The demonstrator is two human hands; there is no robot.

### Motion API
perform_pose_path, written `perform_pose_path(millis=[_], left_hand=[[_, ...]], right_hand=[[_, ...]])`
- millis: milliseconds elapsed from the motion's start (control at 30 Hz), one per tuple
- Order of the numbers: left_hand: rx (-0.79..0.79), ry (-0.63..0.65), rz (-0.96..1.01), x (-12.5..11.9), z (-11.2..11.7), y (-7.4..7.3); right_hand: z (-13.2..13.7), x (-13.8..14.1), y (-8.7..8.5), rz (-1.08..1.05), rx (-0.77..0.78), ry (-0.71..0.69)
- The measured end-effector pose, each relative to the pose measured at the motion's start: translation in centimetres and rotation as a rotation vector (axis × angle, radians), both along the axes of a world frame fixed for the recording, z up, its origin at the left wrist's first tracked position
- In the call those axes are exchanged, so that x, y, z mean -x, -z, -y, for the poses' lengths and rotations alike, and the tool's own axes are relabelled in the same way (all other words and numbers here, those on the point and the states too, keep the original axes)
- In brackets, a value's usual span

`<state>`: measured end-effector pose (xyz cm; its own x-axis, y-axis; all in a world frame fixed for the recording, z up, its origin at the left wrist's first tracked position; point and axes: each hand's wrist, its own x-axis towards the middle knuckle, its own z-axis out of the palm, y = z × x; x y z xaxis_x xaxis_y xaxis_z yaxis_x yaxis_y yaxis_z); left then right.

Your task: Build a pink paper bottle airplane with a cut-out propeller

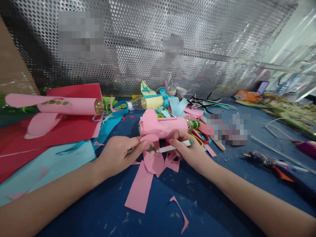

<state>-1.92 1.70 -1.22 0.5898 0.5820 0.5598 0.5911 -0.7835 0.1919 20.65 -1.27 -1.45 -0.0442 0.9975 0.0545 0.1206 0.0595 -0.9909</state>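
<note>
My right hand (189, 149) is closed around a white felt-tip pen (172, 147) with a green end. Its tip touches a green star (151, 149), partly coloured in, on a rounded pink paper wing (153, 161). That wing belongs to a plastic bottle wrapped in pink paper (170, 127), lying on its side with its green cap to the right. My left hand (120, 153) pinches the wing's left edge between thumb and fingers. Beneath the wing lie pink paper scraps (139, 189).
A second pink-wrapped bottle (71, 107) lies on red card (74, 131) at left. Behind is a yellow-and-blue bottle (151, 101). Scissors (203, 135), a glue gun (274, 164) and its cable are at right on the blue table (158, 223). A perforated silver screen (138, 42) stands behind.
</note>
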Motion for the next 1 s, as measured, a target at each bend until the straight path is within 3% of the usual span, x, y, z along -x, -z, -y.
perform_pose_path(millis=[1000], left_hand=[[0.031, -0.008, -0.011, 0.03, 0.04, -0.07]], right_hand=[[0.2, 0.02, -0.11, 0.006, -0.014, -0.022]])
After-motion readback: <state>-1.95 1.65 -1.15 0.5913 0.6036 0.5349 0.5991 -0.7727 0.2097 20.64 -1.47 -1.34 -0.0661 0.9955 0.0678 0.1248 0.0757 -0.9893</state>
